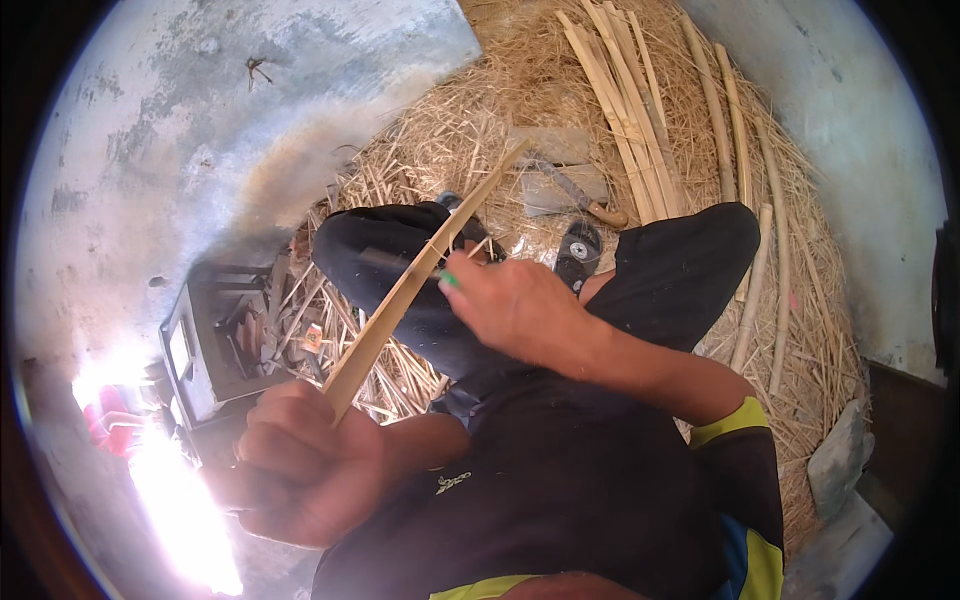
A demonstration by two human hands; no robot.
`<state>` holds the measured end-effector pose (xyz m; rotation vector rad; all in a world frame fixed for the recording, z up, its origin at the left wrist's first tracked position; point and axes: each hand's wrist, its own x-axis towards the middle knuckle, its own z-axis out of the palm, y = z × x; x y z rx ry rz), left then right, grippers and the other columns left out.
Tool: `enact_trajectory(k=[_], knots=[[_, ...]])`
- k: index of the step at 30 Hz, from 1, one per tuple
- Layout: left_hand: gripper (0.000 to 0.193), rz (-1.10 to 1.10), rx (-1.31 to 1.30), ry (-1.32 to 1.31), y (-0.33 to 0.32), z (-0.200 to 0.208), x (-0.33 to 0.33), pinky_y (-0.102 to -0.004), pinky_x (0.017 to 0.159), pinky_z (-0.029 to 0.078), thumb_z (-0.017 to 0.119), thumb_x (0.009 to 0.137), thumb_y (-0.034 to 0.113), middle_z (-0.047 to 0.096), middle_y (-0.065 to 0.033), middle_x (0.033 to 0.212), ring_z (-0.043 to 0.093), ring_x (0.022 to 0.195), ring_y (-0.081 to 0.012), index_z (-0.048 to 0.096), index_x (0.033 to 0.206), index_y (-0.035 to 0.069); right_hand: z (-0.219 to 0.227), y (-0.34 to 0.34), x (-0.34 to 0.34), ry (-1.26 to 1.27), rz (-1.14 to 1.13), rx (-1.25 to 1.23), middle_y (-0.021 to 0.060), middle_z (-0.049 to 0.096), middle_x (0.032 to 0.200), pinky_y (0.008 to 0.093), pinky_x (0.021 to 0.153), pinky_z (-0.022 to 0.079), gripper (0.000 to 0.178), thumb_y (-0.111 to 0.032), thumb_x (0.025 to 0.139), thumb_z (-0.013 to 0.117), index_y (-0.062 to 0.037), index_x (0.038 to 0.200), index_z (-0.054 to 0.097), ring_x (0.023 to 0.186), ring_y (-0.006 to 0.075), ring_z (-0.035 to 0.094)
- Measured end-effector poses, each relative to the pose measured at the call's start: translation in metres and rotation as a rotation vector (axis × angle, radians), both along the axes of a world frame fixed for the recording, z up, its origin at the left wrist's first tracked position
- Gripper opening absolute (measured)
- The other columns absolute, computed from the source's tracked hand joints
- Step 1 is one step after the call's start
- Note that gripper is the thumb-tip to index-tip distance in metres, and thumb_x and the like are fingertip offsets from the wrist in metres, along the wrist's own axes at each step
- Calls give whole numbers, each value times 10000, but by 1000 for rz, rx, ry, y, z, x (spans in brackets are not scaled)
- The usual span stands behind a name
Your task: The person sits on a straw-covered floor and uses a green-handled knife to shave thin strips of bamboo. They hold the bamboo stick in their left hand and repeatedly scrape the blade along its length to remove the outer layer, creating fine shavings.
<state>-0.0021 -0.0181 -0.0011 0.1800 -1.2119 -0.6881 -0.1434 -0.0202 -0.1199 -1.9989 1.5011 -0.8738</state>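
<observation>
1. Across mid-frame: strip (400,298), slanting from lower left to upper centre.
2. Left hand (310,465), lower left: fingers clenched round the strip's near end.
3. Right hand (515,310), centre: fingers curled round what looks like a knife (385,261), its blade blurred, left of the strip.
4. Step, by judgement: shaving the strip; another pass would call for a firm left grip and the blade against the strip.
5. Frame left: open box (203,392), brownish scraps (246,335) inside.

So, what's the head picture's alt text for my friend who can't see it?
A seated person's left-hand grip holds a long, flat, yellowish wooden strip, with the right-hand grip near its middle. Straw-coloured shavings lie around the black trousers.
</observation>
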Motion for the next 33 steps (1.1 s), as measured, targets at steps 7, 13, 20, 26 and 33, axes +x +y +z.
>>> enact_trajectory(k=[7, 13, 20, 26, 33], knots=[[240, 41, 9, -21, -2, -1, 21, -256, 406, 147, 312, 907, 116, 162, 28, 470, 122, 404, -70, 263, 674, 148, -28, -20, 5, 83, -132, 71, 210, 585, 586, 503, 503, 482, 244, -266, 953, 505, -23, 972, 507, 539, 418, 597], [272, 25, 25, -16, -7, 2, 22, -252, 410, 140, 314, 915, 108, 166, 24, 473, 128, 404, -67, 258, 653, 153, -97, -45, -3, 285, -157, 94, 205, 574, 573, 497, 524, 485, 251, -235, 939, 527, 10, 992, 535, 563, 411, 604], [271, 47, -2, -14, -8, -4, 37, -254, 414, 134, 325, 920, 117, 169, 28, 470, 124, 407, -69, 264, 658, 155, -52, -39, 4, -15, -53, -2, 238, 585, 618, 513, 584, 480, 232, -229, 945, 510, -4, 993, 539, 629, 442, 606], [269, 10, 57, -13, -13, 3, 32, -255, 414, 133, 351, 928, 125, 175, 27, 468, 128, 406, -71, 274, 672, 157, -125, -74, -35, 171, -285, 161, 237, 589, 617, 537, 584, 490, 246, -233, 944, 509, -2, 1021, 541, 632, 457, 609], [254, 246, 146, -51, -10, 8, 18, -253, 412, 145, 397, 928, 146, 191, 25, 472, 137, 411, -70, 307, 691, 159, -146, -104, -27, 237, -171, 8, 229, 616, 649, 484, 527, 512, 258, -239, 925, 485, -19, 1053, 524, 598, 427, 624]])
